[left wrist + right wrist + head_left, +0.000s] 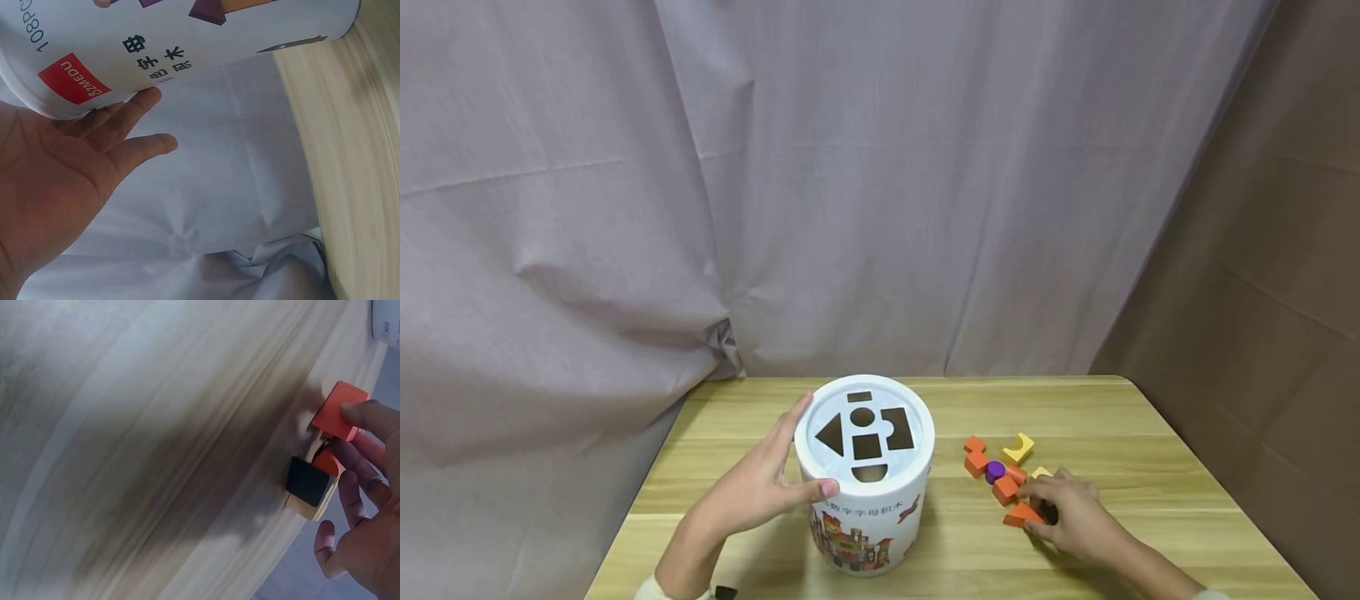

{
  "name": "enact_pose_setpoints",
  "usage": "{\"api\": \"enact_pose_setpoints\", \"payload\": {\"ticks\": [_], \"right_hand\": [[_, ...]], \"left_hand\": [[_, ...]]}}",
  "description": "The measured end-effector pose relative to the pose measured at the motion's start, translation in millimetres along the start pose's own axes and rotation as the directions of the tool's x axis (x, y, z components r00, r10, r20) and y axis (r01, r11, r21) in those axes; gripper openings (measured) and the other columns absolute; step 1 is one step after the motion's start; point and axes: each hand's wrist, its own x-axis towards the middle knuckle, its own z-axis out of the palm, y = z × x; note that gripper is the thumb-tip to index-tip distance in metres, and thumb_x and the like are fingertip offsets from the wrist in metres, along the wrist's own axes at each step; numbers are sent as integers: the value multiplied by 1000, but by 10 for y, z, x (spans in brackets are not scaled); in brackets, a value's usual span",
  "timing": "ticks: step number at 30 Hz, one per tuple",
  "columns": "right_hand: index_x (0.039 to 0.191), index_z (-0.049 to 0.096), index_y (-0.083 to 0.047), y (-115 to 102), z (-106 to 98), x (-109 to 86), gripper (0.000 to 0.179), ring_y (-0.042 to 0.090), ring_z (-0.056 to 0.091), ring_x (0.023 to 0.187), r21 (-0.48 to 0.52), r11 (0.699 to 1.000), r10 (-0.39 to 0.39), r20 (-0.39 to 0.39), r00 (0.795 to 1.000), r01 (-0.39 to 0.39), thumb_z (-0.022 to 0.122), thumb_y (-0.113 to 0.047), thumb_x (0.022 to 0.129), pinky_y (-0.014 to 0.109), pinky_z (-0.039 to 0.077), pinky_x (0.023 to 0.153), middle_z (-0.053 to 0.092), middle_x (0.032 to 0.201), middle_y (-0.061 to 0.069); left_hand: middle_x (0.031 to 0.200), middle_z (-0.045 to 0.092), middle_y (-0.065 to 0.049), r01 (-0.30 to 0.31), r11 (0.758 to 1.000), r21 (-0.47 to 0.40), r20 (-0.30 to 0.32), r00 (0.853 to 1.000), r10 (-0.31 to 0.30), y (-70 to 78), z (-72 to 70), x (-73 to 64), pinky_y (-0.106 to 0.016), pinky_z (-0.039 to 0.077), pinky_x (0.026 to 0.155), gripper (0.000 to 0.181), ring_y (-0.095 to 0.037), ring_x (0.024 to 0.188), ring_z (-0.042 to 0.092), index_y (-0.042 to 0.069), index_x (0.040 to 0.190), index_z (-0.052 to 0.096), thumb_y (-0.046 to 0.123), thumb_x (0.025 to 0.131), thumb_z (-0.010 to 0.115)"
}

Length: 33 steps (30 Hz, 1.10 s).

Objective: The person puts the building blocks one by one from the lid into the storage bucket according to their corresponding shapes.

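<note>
My left hand point(756, 487) rests against the near-left side of a white bucket point(868, 521), thumb and fingers spread along its rim. In the left wrist view those fingers point(128, 119) look fairly straight, some touching the bucket's side. Its lid point(842, 475) has several shaped holes, including a triangle, a circle and a square. On the right, my right hand point(1075, 517) pinches an orange triangular block point(1021, 514) between thumb and fingers. The right wrist view shows the thumb on the orange block point(340, 412). A black block point(309, 481) lies beside the fingers.
Left of the right hand lie orange blocks point(976, 463), a purple cylinder point(995, 472) and a yellow arch block point(1020, 448). The wooden table point(1150, 467) meets a grey curtain point(887, 208) at its back edge.
</note>
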Motion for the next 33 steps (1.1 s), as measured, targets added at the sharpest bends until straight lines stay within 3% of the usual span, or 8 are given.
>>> {"api": "enact_pose_setpoints", "payload": {"ticks": [4, 8, 13, 15, 21, 25, 30, 33], "right_hand": [[104, 75, -33, -32, 27, -33, 36, 4, 41, 84, -21, 999, -31, -21, 999, 31, 101, -27, 79, 35, 24, 74, 57, 88, -22], [100, 68, -35, -84, 55, -71, 43, 2, 41, 88, -52, 996, -69, -29, 997, 67, 103, -27, 76, 34, 24, 74, 61, 93, -20], [99, 63, -35, -124, 99, -118, 46, -1, 38, 86, -87, 992, -97, -27, 995, 94, 102, -29, 77, 33, 22, 76, 56, 86, -24], [100, 62, -37, -127, 110, -131, 45, -1, 41, 89, -108, 989, -102, -32, 994, 98, 101, -30, 78, 32, 24, 77, 57, 91, -24], [105, 71, -39, -111, 137, -170, 36, 6, 61, 98, -235, 954, -213, -100, 972, 185, 98, -32, 83, 30, 33, 77, 61, 109, -20], [106, 75, -37, -116, 129, -165, 30, 9, 60, 98, -296, 933, -256, -138, 957, 206, 96, -32, 85, 30, 42, 74, 66, 111, -16], [115, 78, -28, -119, 114, -162, 37, 7, 64, 97, -262, 938, -272, -152, 950, 227, 97, -22, 84, 34, 59, 75, 70, 116, -11], [123, 78, -19, -128, 108, -170, 44, 2, 62, 91, -221, 941, -293, -145, 945, 258, 96, -12, 84, 29, 60, 71, 68, 117, -8]], "left_hand": [[185, 21, -17, 0, 1000, -5, -3, 1000, 0, -7, 13, -9, -78, 35, 126, 129, -47, 165, 34, 28, 180, 8, 60, 86, 91], [184, 22, -17, 0, 1000, -6, -4, 1000, 0, -14, 18, -12, -78, 35, 126, 129, -47, 164, 36, 28, 180, 8, 61, 86, 90], [184, 22, -17, -3, 1000, -6, -3, 1000, 3, -23, 24, -16, -78, 35, 126, 129, -48, 164, 35, 27, 180, 8, 62, 87, 90], [184, 22, -17, -4, 1000, -5, -3, 1000, 4, -25, 28, -16, -78, 35, 126, 128, -48, 164, 35, 28, 180, 8, 62, 87, 90], [184, 23, -17, 2, 1000, 0, -2, 1000, -2, -27, 34, -23, -77, 35, 126, 128, -47, 164, 36, 27, 180, 8, 62, 87, 89], [184, 24, -18, -1, 1000, 2, -4, 1000, 1, -16, 23, -19, -77, 36, 126, 129, -47, 163, 37, 26, 180, 8, 63, 87, 89], [183, 25, -18, -4, 1000, -11, -6, 1000, 4, -2, 14, -15, -77, 35, 126, 128, -47, 163, 37, 26, 180, 9, 62, 87, 89], [183, 25, -18, -11, 1000, -13, -8, 1000, 11, 2, 12, -16, -78, 35, 126, 128, -47, 163, 37, 26, 180, 9, 61, 87, 90]]}}
